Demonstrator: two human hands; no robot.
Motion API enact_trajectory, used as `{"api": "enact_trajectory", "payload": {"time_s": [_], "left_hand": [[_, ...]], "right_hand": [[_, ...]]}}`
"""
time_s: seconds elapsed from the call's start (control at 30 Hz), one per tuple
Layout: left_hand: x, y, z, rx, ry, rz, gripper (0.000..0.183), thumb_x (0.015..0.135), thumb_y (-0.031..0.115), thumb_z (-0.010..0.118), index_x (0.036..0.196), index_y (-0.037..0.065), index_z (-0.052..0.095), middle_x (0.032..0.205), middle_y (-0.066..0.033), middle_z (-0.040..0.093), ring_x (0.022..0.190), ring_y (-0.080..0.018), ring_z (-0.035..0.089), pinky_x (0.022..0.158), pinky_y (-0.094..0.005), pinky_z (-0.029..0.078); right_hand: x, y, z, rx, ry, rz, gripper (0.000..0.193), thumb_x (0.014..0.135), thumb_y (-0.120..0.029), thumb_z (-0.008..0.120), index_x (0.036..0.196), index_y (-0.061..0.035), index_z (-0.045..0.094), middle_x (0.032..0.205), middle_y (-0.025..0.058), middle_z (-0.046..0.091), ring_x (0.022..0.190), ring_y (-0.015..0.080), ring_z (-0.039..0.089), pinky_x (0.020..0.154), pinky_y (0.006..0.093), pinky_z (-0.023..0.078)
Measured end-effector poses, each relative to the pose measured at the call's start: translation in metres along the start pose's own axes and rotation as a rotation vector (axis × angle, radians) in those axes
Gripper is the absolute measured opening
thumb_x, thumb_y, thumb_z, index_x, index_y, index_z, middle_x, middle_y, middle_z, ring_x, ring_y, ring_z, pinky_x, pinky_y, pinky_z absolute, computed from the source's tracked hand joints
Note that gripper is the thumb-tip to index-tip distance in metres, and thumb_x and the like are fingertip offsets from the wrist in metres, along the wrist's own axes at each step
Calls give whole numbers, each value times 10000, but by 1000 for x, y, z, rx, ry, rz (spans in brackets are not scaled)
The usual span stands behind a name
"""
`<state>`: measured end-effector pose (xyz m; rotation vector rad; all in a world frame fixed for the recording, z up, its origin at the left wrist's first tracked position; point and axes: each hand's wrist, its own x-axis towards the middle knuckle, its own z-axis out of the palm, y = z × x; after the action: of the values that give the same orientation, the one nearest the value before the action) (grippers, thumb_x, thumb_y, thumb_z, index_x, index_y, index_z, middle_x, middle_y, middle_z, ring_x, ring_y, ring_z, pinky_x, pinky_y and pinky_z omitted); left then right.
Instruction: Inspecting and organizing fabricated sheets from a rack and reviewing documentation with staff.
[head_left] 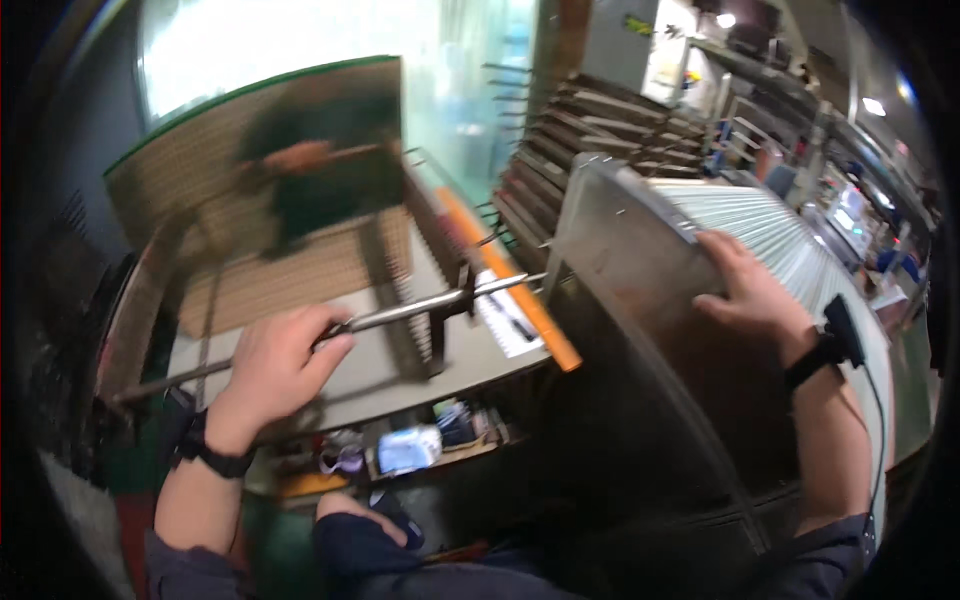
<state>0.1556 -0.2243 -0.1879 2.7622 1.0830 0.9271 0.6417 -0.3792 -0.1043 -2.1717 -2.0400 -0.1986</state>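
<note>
My left hand (290,360) is closed round a long metal rod (415,307), which slants up to the right above the table (470,360). The rod's right end reaches close to a dark sheet-metal panel (640,265); whether the two touch I cannot tell. My right hand (750,285) lies at the panel's upper right edge, thumb apart and fingers stretched out. Behind the rod stands a brownish fine-ribbed board (190,150) with a green top edge, its surface showing a blurred dark reflection. Both wrists wear black straps.
An orange-yellow strip (545,330) and a white paper (510,318) with a pen lie at the table's right side. Below are a shelf of small items (410,450) and my foot. Dark slats (600,130) are stacked behind; white ribbed sheets (760,215) stand to the right.
</note>
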Motion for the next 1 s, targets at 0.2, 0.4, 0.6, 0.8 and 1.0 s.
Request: {"api": "enact_trajectory", "payload": {"time_s": [0.2,0.4,0.6,0.8,1.0], "left_hand": [[14,27,4,-65,-27,-238,334,984,363,584,1026,46,682,832,-174,683,781,-330,680,700,-390,510],[15,26,29,98,197,-243,262,985,319,519,929,85,623,749,-177,672,730,-417,658,638,-517,490],[12,14,29,6,146,-150,224,993,282,499,1057,72,539,829,-207,676,797,-428,659,693,-530,493],[15,14,14,-86,-12,-141,262,997,300,516,1068,48,525,871,-204,676,851,-420,658,727,-499,502],[9,-25,-36,-52,-191,-62,413,1021,305,524,1303,11,587,1182,-174,662,1124,-268,629,992,-356,464]], "right_hand": [[1,-1,-1,-59,43,14,787,788,-185,727,1480,-34,383,1489,201,433,1393,364,421,1194,399,318],[6,-18,2,-113,51,40,779,790,-175,728,1477,-34,390,1491,200,434,1394,354,426,1193,399,325],[4,-2,4,-157,46,-2,793,793,-193,744,1482,-32,388,1496,203,432,1400,348,422,1187,399,329],[5,0,5,-169,44,-22,798,799,-189,732,1492,-22,372,1509,206,421,1404,350,417,1191,393,317],[4,9,8,-147,63,-28,791,783,-157,717,1486,-16,384,1498,210,438,1417,336,405,1198,383,296]]}}
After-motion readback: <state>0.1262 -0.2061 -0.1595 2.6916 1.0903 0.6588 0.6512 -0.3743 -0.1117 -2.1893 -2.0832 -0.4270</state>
